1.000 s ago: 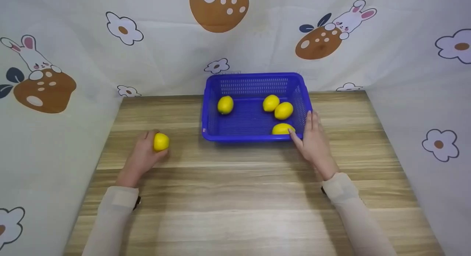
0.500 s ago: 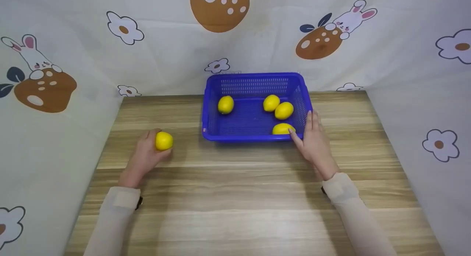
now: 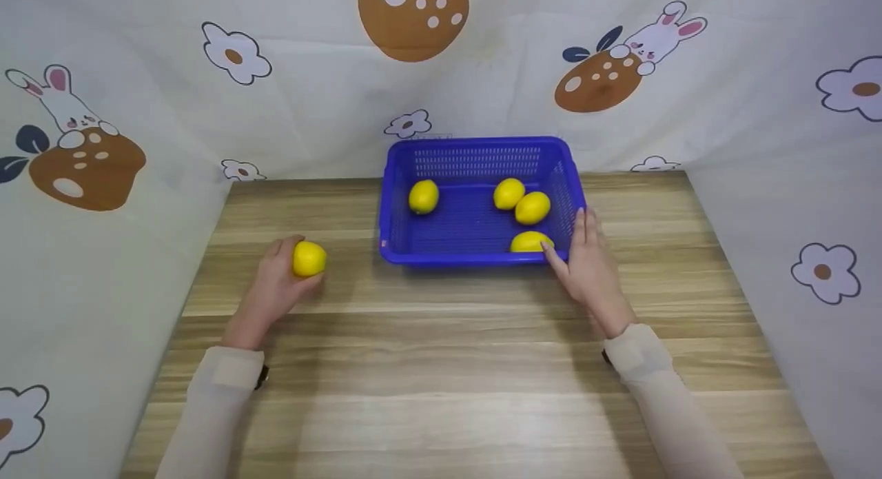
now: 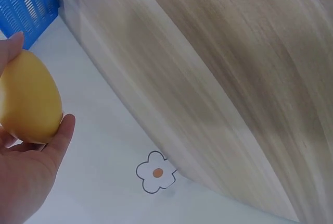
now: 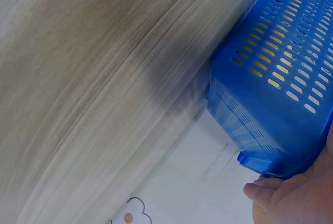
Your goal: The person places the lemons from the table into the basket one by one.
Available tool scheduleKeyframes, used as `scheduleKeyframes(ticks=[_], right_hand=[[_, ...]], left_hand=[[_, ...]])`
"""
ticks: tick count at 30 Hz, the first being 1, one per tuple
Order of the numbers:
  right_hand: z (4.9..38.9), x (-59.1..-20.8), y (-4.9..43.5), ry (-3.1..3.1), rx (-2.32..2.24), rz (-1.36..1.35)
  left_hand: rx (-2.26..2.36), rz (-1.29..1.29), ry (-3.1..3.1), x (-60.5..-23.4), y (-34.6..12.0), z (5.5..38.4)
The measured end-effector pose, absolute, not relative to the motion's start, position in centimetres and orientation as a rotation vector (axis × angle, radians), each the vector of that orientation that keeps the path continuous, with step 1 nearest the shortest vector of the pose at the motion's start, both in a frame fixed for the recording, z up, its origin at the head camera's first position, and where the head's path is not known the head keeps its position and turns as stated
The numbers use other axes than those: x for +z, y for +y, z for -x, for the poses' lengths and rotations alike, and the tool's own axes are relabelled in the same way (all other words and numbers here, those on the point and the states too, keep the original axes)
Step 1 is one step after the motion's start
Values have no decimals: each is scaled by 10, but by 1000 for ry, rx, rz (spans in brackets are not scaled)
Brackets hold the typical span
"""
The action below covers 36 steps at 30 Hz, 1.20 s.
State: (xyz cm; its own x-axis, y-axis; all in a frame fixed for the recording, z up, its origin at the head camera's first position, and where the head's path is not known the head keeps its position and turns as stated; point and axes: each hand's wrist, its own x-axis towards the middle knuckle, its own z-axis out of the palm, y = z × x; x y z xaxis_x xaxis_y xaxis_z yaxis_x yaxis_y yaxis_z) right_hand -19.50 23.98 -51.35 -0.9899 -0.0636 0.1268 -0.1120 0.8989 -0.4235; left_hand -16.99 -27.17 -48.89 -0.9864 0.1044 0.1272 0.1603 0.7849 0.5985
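Note:
A yellow lemon [image 3: 310,259] is held between the thumb and fingers of my left hand [image 3: 272,286], over the left part of the table. In the left wrist view the lemon [image 4: 32,99] shows with fingertips against its sides, and a corner of the basket lies beyond. My right hand [image 3: 592,272] holds the front right corner of the blue plastic basket [image 3: 455,258], thumb over the front rim and fingers along the right side. Several lemons lie inside: one at left [image 3: 424,197], two touching at right [image 3: 508,194], and one by the front wall [image 3: 530,242], partly hidden by rim and thumb.
The basket stands at the back of the wood-grain table [image 3: 427,369]. Pale cloth [image 3: 317,86] printed with rabbits and flowers rises behind the table and along both sides. In the right wrist view the slotted basket wall [image 5: 296,41] fills the right side.
My left hand has moved slightly right and toward the back with the lemon in its grip. The right hand and the basket stay in place.

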Motion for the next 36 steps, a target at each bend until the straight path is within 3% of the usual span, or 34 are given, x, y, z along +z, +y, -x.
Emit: scheduleKeyframes(ticks=[36], right_hand=[[194, -513, 239, -2923, 667, -157]], left_hand=[[-975, 340, -2856, -461, -237, 186]])
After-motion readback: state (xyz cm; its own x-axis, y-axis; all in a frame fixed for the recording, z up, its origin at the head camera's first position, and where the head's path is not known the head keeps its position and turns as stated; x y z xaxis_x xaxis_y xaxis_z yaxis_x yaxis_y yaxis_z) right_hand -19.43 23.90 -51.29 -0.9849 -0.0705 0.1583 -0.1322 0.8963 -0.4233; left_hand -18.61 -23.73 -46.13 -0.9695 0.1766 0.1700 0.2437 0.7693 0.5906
